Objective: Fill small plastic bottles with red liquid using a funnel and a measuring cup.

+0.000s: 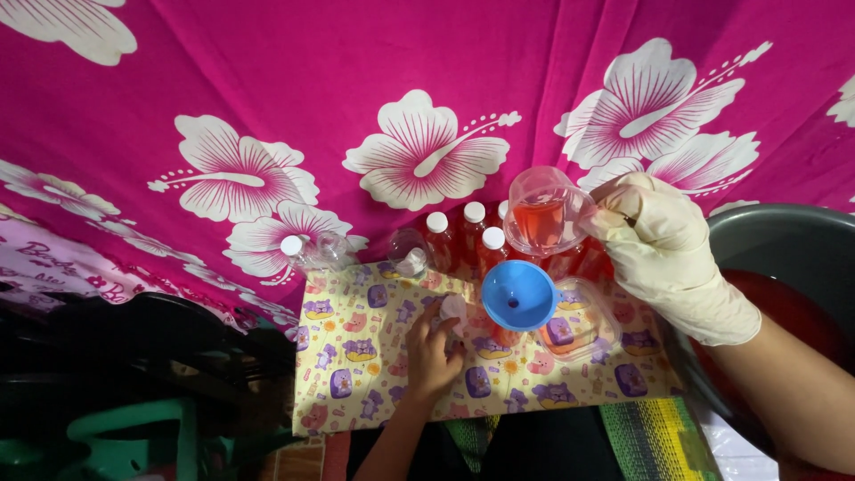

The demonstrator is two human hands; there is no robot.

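Observation:
My right hand, in a cream glove, holds a clear plastic cup of red liquid, tilted above a blue funnel. The funnel stands in a small bottle partly filled with red liquid. My bare left hand rests on the mat just left of the funnel, fingers curled around a small white-capped bottle. How firmly it grips is hard to tell.
Capped bottles of red liquid line the back of a yellow cartoon-print mat, with empty clear bottles to their left. A clear tub sits right of the funnel. A grey basin stands at right, pink floral cloth behind, and a green stool at lower left.

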